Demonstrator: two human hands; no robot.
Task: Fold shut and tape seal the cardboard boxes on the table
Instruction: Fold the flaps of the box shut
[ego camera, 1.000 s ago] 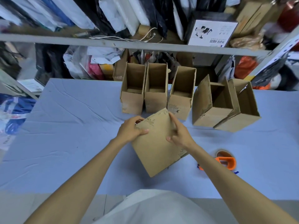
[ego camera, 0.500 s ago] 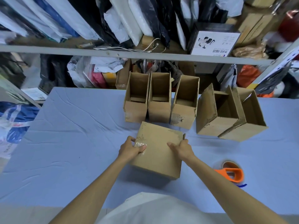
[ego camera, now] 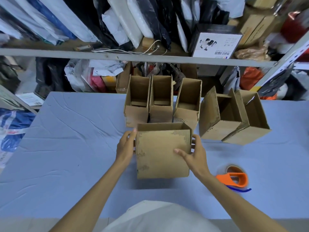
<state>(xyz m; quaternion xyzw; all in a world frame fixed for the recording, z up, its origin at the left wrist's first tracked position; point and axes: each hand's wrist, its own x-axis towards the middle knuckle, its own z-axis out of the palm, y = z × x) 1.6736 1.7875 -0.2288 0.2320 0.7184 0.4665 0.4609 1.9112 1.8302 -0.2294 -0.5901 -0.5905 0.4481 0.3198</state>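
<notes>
both hands hold a plain brown cardboard box [ego camera: 163, 153] above the pale blue table [ego camera: 66, 148], its open mouth facing away: the left hand [ego camera: 125, 147] clasps its left side, the right hand [ego camera: 194, 154] its right side with the thumb curled onto the near face. five open brown cardboard boxes [ego camera: 192, 111] stand just behind; an orange tape dispenser [ego camera: 235, 179] lies to the right.
</notes>
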